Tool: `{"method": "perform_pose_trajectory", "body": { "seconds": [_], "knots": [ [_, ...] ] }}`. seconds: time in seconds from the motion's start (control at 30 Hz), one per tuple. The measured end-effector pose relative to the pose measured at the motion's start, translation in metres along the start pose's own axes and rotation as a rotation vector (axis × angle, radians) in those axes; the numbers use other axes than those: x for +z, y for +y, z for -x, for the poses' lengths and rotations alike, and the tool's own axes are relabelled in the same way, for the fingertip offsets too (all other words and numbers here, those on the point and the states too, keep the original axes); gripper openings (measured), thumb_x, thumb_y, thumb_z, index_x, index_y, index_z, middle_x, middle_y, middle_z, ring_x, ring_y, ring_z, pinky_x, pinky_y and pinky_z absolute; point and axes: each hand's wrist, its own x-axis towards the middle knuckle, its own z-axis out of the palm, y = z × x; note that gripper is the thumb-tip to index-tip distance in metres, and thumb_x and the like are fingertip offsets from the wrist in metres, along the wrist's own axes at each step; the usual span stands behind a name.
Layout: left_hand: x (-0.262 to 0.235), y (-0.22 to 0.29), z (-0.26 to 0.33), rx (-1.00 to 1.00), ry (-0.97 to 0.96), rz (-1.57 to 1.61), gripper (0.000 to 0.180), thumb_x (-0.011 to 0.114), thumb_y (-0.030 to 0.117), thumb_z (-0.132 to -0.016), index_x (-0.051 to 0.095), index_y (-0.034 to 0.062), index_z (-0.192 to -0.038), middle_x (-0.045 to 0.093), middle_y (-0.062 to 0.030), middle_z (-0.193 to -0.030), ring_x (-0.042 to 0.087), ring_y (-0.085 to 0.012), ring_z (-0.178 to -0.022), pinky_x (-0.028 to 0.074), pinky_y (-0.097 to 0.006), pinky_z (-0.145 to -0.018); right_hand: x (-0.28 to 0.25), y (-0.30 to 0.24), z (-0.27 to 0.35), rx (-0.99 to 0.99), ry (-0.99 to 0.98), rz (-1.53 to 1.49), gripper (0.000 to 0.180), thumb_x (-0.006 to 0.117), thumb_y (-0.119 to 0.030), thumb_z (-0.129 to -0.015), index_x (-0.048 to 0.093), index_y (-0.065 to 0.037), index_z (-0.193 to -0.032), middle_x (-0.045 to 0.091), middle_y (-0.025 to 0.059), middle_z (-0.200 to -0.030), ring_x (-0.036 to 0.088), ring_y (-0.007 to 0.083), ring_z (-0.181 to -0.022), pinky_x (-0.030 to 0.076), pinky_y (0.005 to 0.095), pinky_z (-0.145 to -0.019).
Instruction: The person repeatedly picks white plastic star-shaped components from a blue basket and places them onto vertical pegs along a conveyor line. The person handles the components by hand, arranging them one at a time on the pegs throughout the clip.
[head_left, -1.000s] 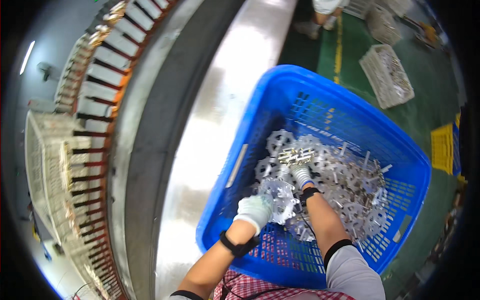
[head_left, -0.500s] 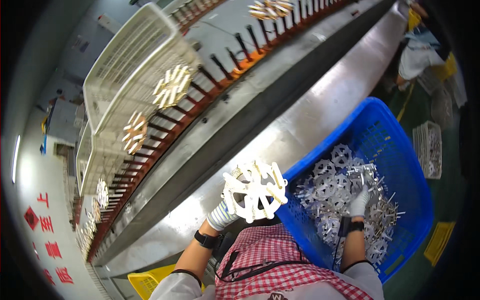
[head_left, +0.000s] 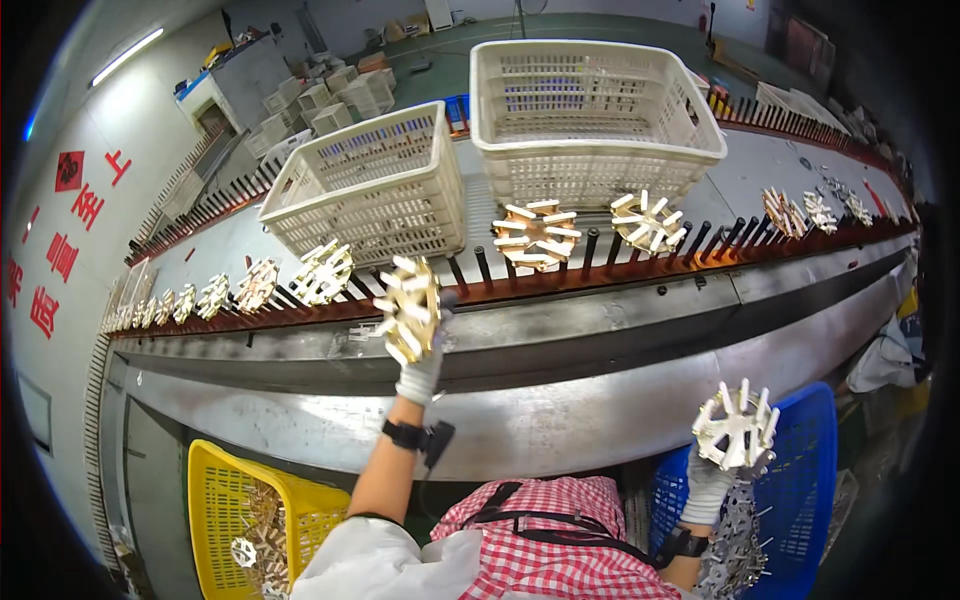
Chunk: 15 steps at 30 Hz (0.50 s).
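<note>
My left hand (head_left: 418,372), in a white glove, holds a white spoked wheel-shaped part (head_left: 408,308) up against the row of black pegs on the red conveyor rail (head_left: 620,275). My right hand (head_left: 715,478), also gloved, grips a second spoked part (head_left: 738,425) above the blue crate (head_left: 805,480), which holds several more such parts. Spoked parts (head_left: 538,232) hang on pegs along the rail to the left and right of my left hand.
Two cream lattice baskets (head_left: 378,190) (head_left: 590,105) sit on the line behind the rail. A yellow crate (head_left: 250,515) with a few parts stands at lower left. A curved steel guard (head_left: 560,415) runs between me and the rail. More stacked baskets stand far back left.
My view swung from the blue crate up to the conveyor. My left hand carried a spoked part up to the pegs. My right hand lifted another part out of the blue crate.
</note>
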Motion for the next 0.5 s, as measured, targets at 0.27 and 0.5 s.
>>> {"method": "perform_pose_trajectory", "body": {
  "seconds": [0.27, 0.5],
  "knots": [
    [-0.014, -0.130, -0.098, 0.097, 0.171, -0.752, 0.027, 0.056, 0.027, -0.087, 0.065, 0.0084, -0.104, 0.066, -0.0131, -0.106, 0.061, -0.0296, -0.099, 0.046, -0.044, -0.090, -0.009, -0.121, -0.025, -0.019, 0.000, -0.415, 0.055, 0.066, -0.030, -0.077, 0.054, -0.018, -0.129, 0.051, 0.0064, -0.139, 0.043, 0.0325, -0.131, 0.025, 0.0493, -0.114],
    [-0.003, -0.171, -0.106, 0.117, 0.179, -1.123, 0.044, 0.052, 0.031, -0.086, 0.058, 0.0092, -0.124, 0.056, -0.0147, -0.130, 0.049, -0.0334, -0.124, 0.035, -0.049, -0.106, 0.032, -0.048, 0.003, 0.652, -0.435, -1.702, 0.063, 0.056, -0.031, -0.091, 0.025, -0.017, -0.145, 0.038, 0.0107, -0.144, 0.043, 0.0290, -0.129, 0.040, 0.0505, -0.106]
  ]
}}
